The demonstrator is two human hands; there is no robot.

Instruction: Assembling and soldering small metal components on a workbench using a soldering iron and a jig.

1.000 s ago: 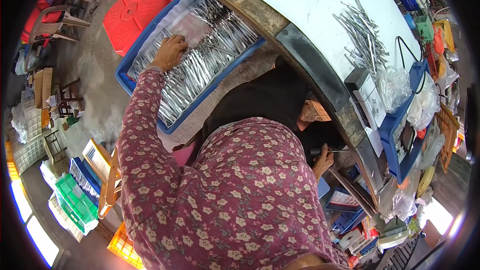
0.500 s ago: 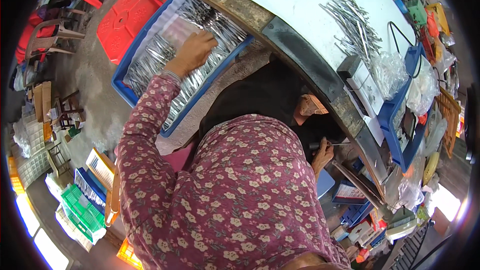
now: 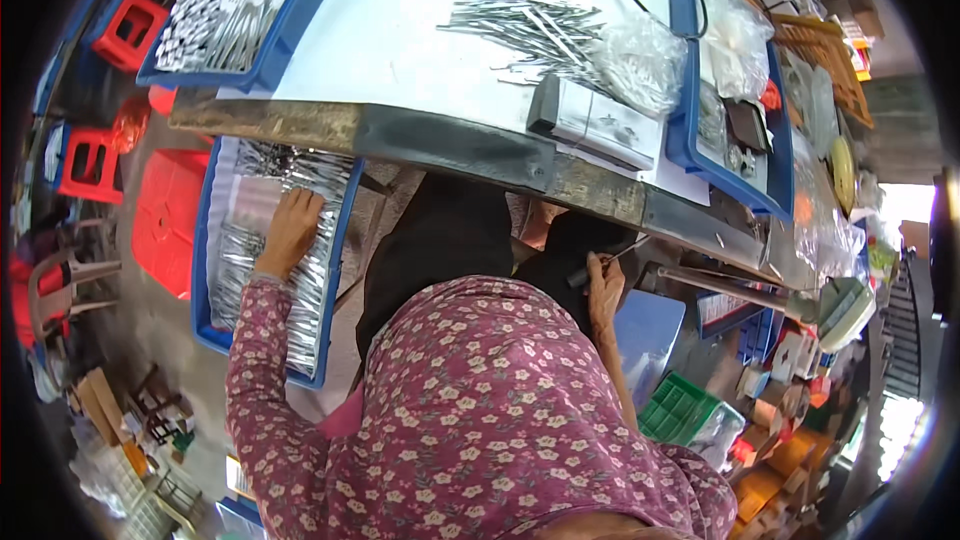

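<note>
At the left, my left hand (image 3: 292,230) rests over a blue-rimmed tray (image 3: 322,340) full of thin silver metal strips (image 3: 310,275). Its fingers are bent together and their tips reach down among the strips; whatever lies under them is hidden. Below the table's edge, close to my lap, my right hand (image 3: 603,290) is closed round a screwdriver-like tool (image 3: 577,278). The tool's dark handle sticks out on the left side of the hand, and its thin metal shaft points up and right toward the table edge.
On the white-topped table (image 3: 350,50) lies a loose heap of silver strips (image 3: 530,20). A blue tray (image 3: 270,65) of metal pieces stands at its left end. A small boxy device (image 3: 600,125) and another blue tray (image 3: 780,165) sit right. A red stool (image 3: 170,220) stands beyond the strip tray.
My view has swung round to the right, so the table now runs more level across the picture. My left hand stays over the strips, and my right hand still grips the tool.
</note>
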